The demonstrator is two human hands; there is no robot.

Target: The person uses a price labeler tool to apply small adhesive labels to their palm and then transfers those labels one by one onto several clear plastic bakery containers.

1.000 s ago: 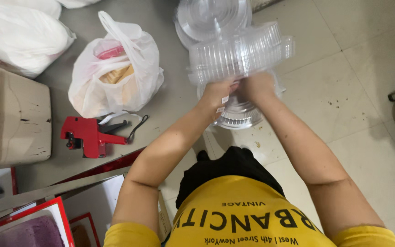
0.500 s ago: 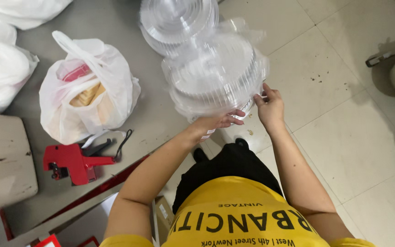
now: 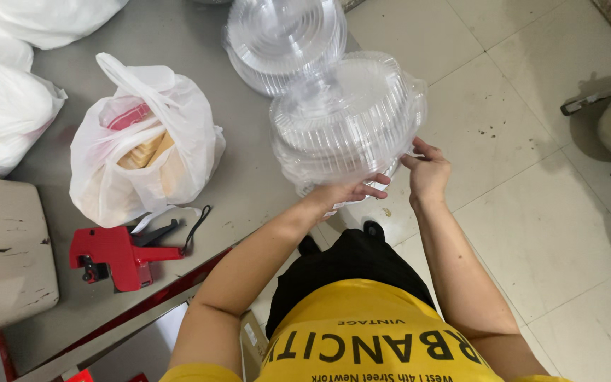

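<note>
- I'm cradling the stack of clear plastic lids point(image 3: 348, 120) from below with my left hand point(image 3: 351, 191), grip holding its underside so it stays together.
- My right hand point(image 3: 427, 172) is steadying the stack's rim, fingers loosely closed on it, beside the desk point(image 3: 242, 191).

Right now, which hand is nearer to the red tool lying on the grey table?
The left hand. It grips the stack of clear plastic containers on the side facing the red tool. The right hand holds the stack's far side, over the tiled floor, farther from the tool.

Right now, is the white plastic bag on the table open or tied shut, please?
Open: the white plastic bag gapes, its handles loose.
</note>
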